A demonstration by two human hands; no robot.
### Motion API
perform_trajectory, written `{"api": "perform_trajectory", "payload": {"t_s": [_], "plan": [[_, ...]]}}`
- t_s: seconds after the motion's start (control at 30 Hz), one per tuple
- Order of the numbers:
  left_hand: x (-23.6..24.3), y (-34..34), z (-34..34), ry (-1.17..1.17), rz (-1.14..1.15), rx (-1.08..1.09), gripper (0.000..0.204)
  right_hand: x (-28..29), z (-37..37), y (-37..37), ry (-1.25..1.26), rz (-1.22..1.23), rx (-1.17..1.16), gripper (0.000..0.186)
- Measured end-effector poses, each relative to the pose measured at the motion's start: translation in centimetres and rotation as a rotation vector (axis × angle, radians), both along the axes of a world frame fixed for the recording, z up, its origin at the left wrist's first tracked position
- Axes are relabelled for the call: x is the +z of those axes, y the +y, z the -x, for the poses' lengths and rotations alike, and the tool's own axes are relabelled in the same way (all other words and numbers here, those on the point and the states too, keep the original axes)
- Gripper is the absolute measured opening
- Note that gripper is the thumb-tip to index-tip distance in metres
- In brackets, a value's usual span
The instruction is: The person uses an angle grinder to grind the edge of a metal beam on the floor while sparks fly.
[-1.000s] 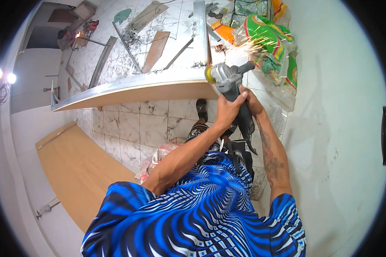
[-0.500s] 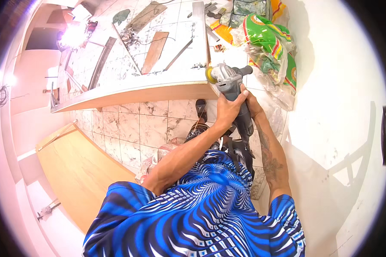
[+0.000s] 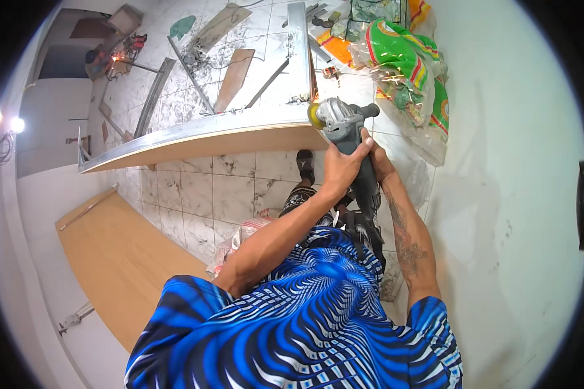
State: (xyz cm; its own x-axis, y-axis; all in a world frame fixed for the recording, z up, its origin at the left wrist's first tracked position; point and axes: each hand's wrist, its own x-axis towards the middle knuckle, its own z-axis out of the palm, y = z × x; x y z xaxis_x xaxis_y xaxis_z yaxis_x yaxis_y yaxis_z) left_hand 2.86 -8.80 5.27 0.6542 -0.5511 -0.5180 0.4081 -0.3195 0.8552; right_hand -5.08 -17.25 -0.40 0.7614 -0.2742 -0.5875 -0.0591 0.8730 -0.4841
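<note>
My left hand [image 3: 344,165] and my right hand [image 3: 383,165] are both wrapped round a grey angle grinder [image 3: 347,126], the right one behind and to the right. The grinder's yellow disc [image 3: 315,114] sits at the right corner of a silver metal frame [image 3: 188,123] with a tan board [image 3: 240,141] along its underside; whether the disc touches the metal, I cannot tell. A few small sparks [image 3: 381,76] show to the right, by a green, yellow and white sack [image 3: 396,55].
A person [image 3: 97,63] works at the back left by a small bright welding spark. Several metal bars [image 3: 191,74] and board offcuts [image 3: 235,78] lie on the tiled floor. A large tan panel [image 3: 123,259] is at lower left. A white wall [image 3: 499,227] runs along the right.
The bright spray of sparks from the grinder has mostly died away. The welding flash at back left flared half a second ago and is small again. My hands have barely moved.
</note>
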Motion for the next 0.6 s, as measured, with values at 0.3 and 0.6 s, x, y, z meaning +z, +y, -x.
{"api": "perform_trajectory", "payload": {"t_s": [0.3, 0.6], "plan": [[-1.7, -0.3, -1.0, -0.106, -0.097, -0.068, 0.068, -1.0, -1.0, 1.1, -0.039, -0.095, -0.111, 0.052], [-1.5, -1.4, -1.3, 0.082, -0.212, -0.184, 0.064, -2.5, 0.3, 1.7, -0.084, -0.257, -0.287, 0.052]]}}
